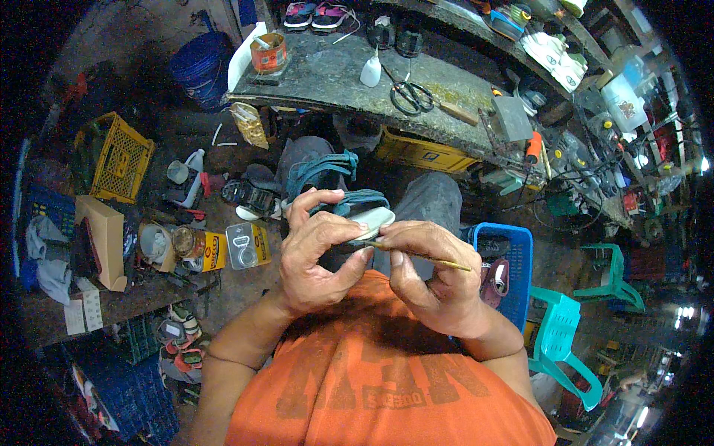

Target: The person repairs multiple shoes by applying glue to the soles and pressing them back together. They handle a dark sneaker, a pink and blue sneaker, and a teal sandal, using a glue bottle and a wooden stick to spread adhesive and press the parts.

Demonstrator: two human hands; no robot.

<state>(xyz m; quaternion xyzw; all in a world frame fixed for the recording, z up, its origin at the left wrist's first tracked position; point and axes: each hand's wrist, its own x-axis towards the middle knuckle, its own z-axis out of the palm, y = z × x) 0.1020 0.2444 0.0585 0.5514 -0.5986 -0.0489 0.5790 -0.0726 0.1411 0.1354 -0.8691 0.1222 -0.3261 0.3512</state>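
Workbench [320,85] stands ahead of the person. Blue basket [526,256] sits right of the hands. Sandal with teal straps and pale sole [377,221] is held above the lap. Left hand [316,256], half curled, grips the sole. Scissors [411,98] lie along the workbench's near edge. Right hand [439,271], fingers closed in a pinch, holds a thin yellowish stick [452,263], tip at the sole; contact cannot be confirmed.
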